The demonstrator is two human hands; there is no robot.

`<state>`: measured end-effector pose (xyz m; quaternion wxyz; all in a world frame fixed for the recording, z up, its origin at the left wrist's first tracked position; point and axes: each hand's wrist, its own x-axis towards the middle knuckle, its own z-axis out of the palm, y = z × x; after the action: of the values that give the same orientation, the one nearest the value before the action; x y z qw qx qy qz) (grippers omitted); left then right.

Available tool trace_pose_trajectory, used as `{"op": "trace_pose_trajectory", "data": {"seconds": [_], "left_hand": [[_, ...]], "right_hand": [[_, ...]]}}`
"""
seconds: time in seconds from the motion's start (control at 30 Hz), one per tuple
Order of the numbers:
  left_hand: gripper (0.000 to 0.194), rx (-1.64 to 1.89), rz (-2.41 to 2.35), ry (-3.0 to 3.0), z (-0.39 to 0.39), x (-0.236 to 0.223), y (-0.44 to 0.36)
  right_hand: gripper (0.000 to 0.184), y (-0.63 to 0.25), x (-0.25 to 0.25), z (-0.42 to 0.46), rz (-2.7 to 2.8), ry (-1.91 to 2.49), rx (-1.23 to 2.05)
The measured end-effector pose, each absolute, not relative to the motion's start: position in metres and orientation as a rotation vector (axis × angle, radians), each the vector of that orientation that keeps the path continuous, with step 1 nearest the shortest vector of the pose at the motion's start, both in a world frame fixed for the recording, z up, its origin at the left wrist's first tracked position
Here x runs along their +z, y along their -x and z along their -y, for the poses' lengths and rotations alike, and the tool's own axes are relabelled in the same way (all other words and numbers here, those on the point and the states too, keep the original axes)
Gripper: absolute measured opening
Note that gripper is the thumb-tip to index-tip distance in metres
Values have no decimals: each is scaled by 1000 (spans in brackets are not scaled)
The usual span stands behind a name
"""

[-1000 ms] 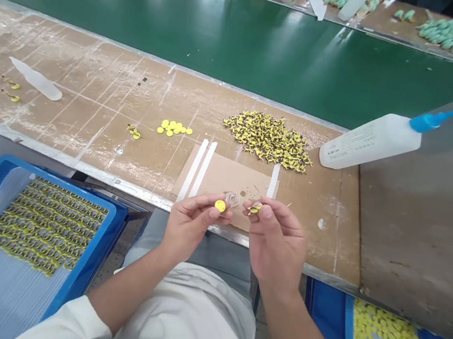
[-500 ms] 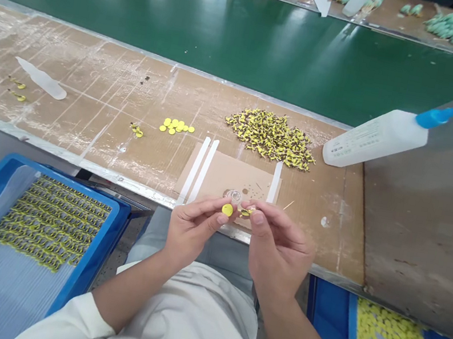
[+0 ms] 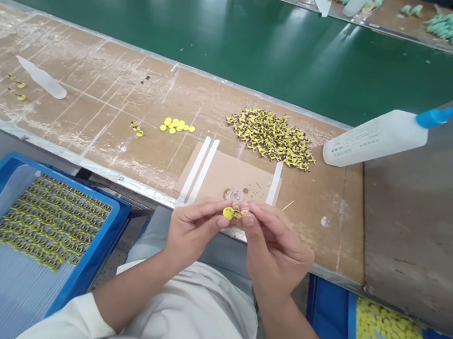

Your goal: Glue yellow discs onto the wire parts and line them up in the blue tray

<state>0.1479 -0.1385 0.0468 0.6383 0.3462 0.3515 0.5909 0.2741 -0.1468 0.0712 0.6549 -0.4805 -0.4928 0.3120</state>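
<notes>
Between thumb and fingers, my left hand [image 3: 194, 230] pinches a small round yellow disc [image 3: 228, 212]. My right hand [image 3: 274, 247] is closed on a tiny yellow-and-dark figure piece [image 3: 239, 214], which meets the disc's right side; whether they are joined I cannot tell. Just beyond my fingertips, a small clear round dish [image 3: 232, 195] sits on a cardboard sheet [image 3: 226, 169] held by white tape strips. A heap of yellow-and-dark pieces [image 3: 273, 137] lies behind the sheet. Several loose yellow discs [image 3: 176, 126] are to its left, beside a few pieces on discs [image 3: 136, 129].
A white bottle with a blue nozzle [image 3: 377, 138] leans at the right by a metal panel [image 3: 429, 226]. At lower left, a blue tray [image 3: 109, 231] holds rows of pieces; at lower right, another tray [image 3: 350, 329] holds yellow discs. A green belt [image 3: 231, 37] runs behind the bench.
My right hand has moved slightly left, bringing the small figure piece against the disc in my left hand. On the belt, a small green item has shifted slightly left.
</notes>
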Motion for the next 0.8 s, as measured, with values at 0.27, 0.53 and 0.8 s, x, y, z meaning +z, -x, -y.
{"op": "trace_pose_trajectory", "data": {"seconds": [0.27,0.53,0.8], "left_hand": [[22,1341,-811,-764,140,49,-147],[23,1360,-784,-763,139,49,-148],[23,1381,-773,-797,140,48,-146]], "right_hand": [[19,-274,71,148,1136,1094,686],[25,-274,72,147,1190,1066,636],[25,-275,71,147,1237,1070,598]]}}
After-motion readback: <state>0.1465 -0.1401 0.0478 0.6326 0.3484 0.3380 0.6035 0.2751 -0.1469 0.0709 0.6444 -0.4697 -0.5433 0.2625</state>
